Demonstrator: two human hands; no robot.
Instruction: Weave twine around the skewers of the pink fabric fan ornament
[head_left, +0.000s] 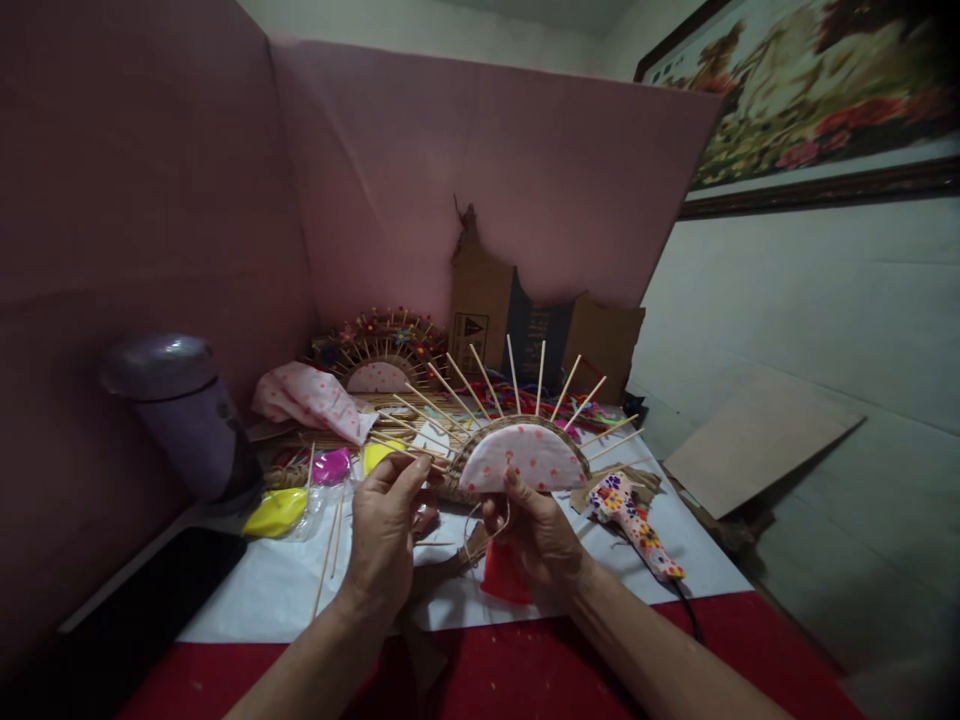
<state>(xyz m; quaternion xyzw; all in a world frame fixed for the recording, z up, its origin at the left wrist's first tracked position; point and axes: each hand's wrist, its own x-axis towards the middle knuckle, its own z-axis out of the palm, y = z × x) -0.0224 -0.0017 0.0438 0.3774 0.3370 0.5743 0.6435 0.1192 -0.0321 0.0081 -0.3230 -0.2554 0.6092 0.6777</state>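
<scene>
My right hand (541, 535) grips the lower edge of a half-round piece (525, 460) covered in white cloth with pinkish-red dots, thumb on its front. Woven cord runs along the curved rim, and several thin wooden sticks (541, 378) fan out from it. Beside its left end, my left hand (382, 515) is closed, thumb against forefinger, on a thin wooden stick (409, 452) of that fan. A loop of thin cord (471, 535) hangs by the right hand's fingers. Below it shows something red (506, 575), partly hidden by that hand.
A similar decorated half-round piece (379, 376) stands behind, near dotted cloth (315, 400) and loose sticks. Cut cardboard (480, 300) leans at the back. A flower-patterned glue gun (634, 525) lies right; a tumbler (184, 420), black phone (169, 590) and yellow packet (277, 512) are left.
</scene>
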